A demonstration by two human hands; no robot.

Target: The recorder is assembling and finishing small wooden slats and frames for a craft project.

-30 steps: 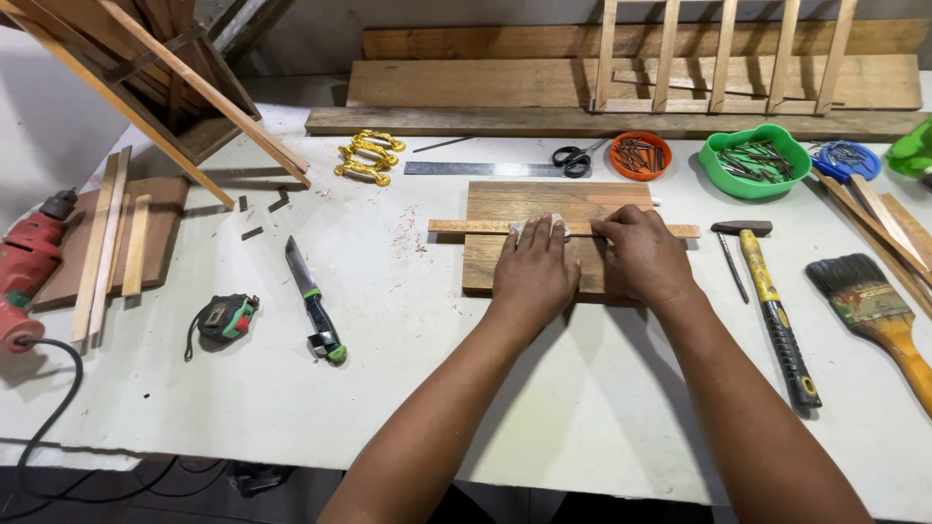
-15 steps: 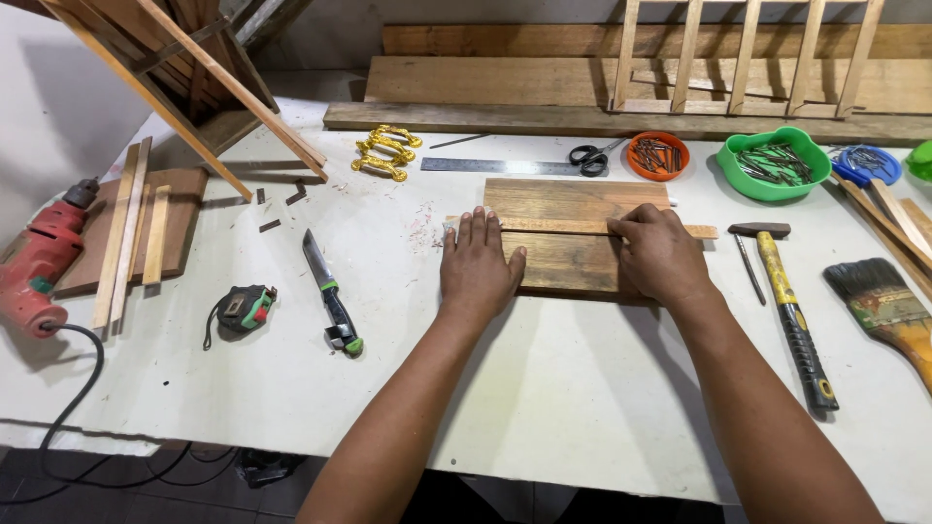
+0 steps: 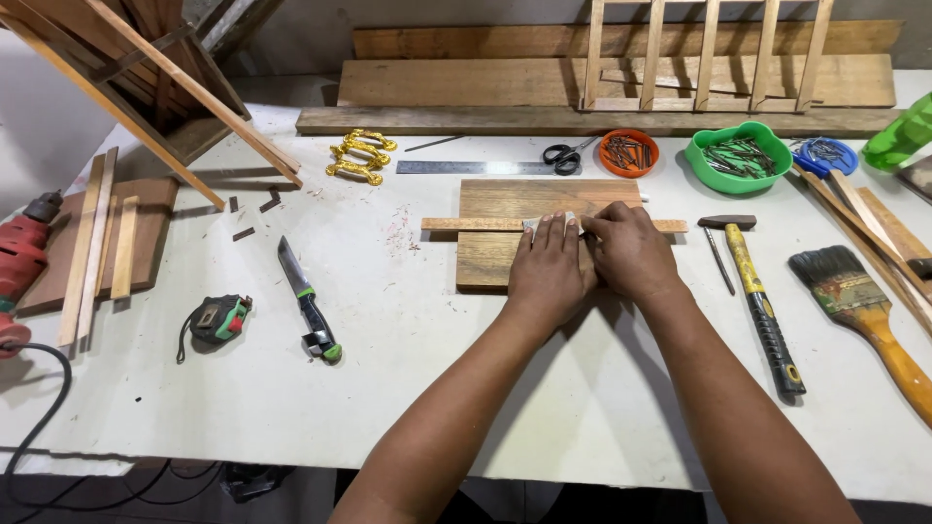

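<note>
- Your left hand (image 3: 549, 270) lies palm down on the board (image 3: 495, 238), fingers stretched flat and together, fingertips pressing a small pale pad (image 3: 549, 224) onto the strip (image 3: 466, 224).
- Your right hand (image 3: 629, 253) sits just beside it, touching it, fingers curled down over the same spot; whether it grips the pad or only presses the strip, you cannot tell.
- The strip lies crosswise on the board, overhanging both of the board's side edges; its middle is hidden under your fingers.
- The board lies flat on the table (image 3: 388, 388), straight ahead of you, its near right corner covered by your hands.
- Beyond the board: a steel ruler (image 3: 466, 167), scissors (image 3: 563, 153), an orange bowl (image 3: 628, 152) and a green bowl (image 3: 738, 155), both holding nails.
- Right of the board: a punch (image 3: 719, 260), a hammer (image 3: 762, 306) with a yellow and black handle, and further right a brush (image 3: 864, 311).
- Left of the board: a knife (image 3: 306, 301), then a tape measure (image 3: 216, 320), both well apart from your hands.
- Beyond and left of the board: gold handles (image 3: 359, 155).
- Far left of the board, at the table's edge: a red drill (image 3: 19, 257) beside slats (image 3: 92, 247) on a dark panel.
</note>
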